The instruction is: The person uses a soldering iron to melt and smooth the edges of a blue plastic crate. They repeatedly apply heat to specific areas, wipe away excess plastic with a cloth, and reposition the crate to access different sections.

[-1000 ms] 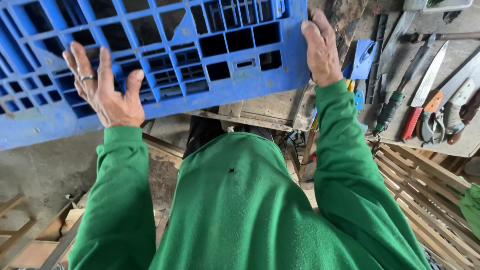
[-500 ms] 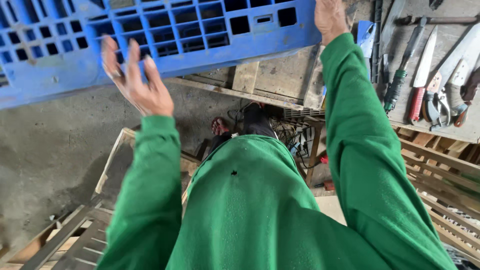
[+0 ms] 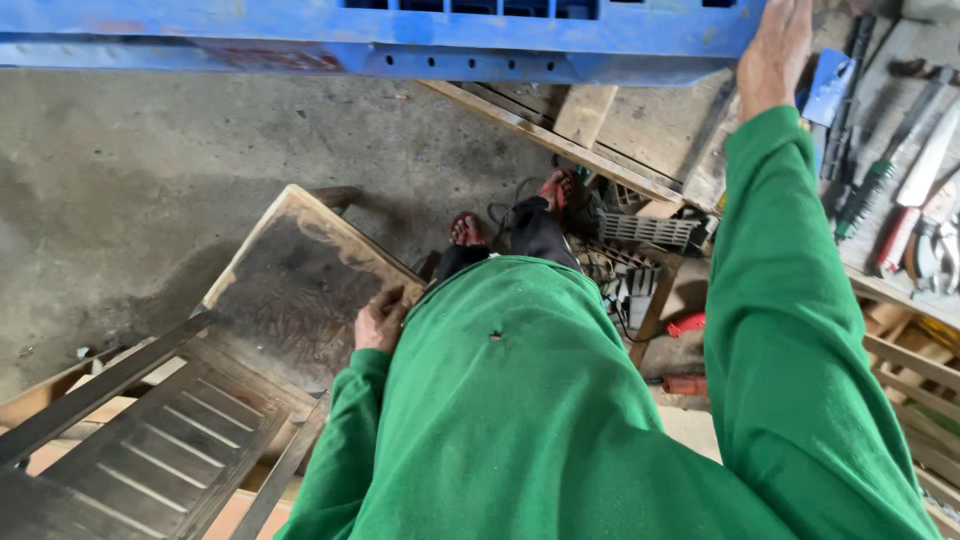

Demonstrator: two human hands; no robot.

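Crate [image 3: 400,35], blue plastic with a slotted side, hangs along the top of the head view, well above the concrete floor [image 3: 150,170], with only its lower edge and a strip of grid in frame. One crate is visible. The right hand [image 3: 772,50], on a raised green sleeve, lies against the crate's right end; whether its fingers curl round the rim cannot be told. The left hand [image 3: 380,320] is low and apart from the crate, fingers bent and resting on the edge of a dark, scorched board [image 3: 300,290] beside the person's hip.

Two hands show, both the person's own, and two feet in red sandals [image 3: 470,228] below the green shirt. One wooden slatted frame [image 3: 150,450] lies at lower left, touching the board. On the tabletop [image 3: 640,120] at right hang or lie several hand tools [image 3: 900,200]: at least five can be counted, among them a green-handled one and a red-handled one, though the far ones blur together. A red tool [image 3: 685,384] sits on the floor near the tabletop leg.

With one hand alone at the crate, it could tip or slide at its unsupported left end and drop toward the floor or the feet. The tools close by the right wrist could be knocked loose.
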